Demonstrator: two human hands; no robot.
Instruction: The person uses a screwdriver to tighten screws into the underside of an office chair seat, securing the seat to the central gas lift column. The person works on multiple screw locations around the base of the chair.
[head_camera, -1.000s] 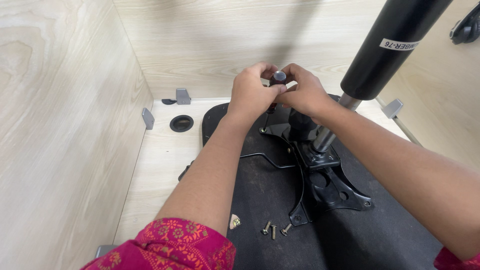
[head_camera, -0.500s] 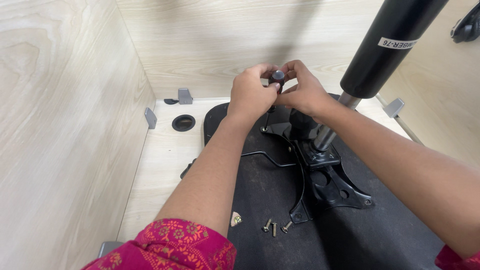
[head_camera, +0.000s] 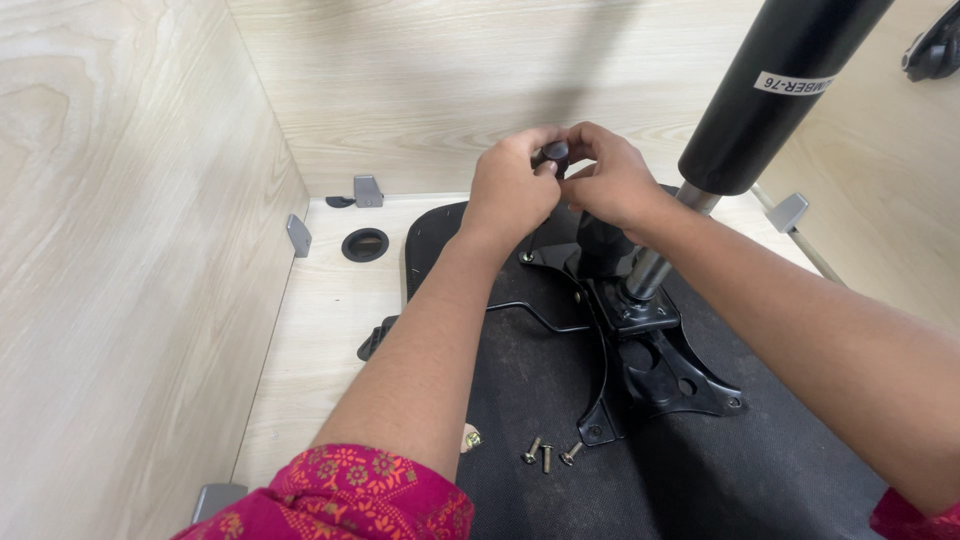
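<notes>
Pinching together near the upper middle of the frame, the left hand (head_camera: 510, 190) and right hand (head_camera: 610, 185) meet over a small dark knob (head_camera: 555, 152), each grip closed on it with fingertips from either side. The knob sits raised above the black metal mechanism plate (head_camera: 650, 340), which is set on the dark upturned seat pad (head_camera: 520, 400) lying across the pale wooden tabletop (head_camera: 310, 350). A thick black gas-lift cylinder (head_camera: 770, 90) slants from the upper right down into the plate's centre, just beside the right wrist. A thin bent lever rod (head_camera: 530, 310) runs leftward from the plate beneath the left forearm. At the lower middle, three loose screws (head_camera: 547, 455) lie together on the pad, well apart from both hands, and a small brass-coloured piece (head_camera: 470, 438) rests near the left sleeve. A round black grommet (head_camera: 364, 244) and a few grey brackets (head_camera: 367, 190) sit along the left and back panels.

By the look of it, the step in hand is the fitting or turning of the knob onto its stem at the far end of the mechanism; whether it is already threaded on cannot be told, since the fingers hide the joint. The next move likely calls for holding the stem steady with one hand while the other twists, keeping the knob square to its stem.
</notes>
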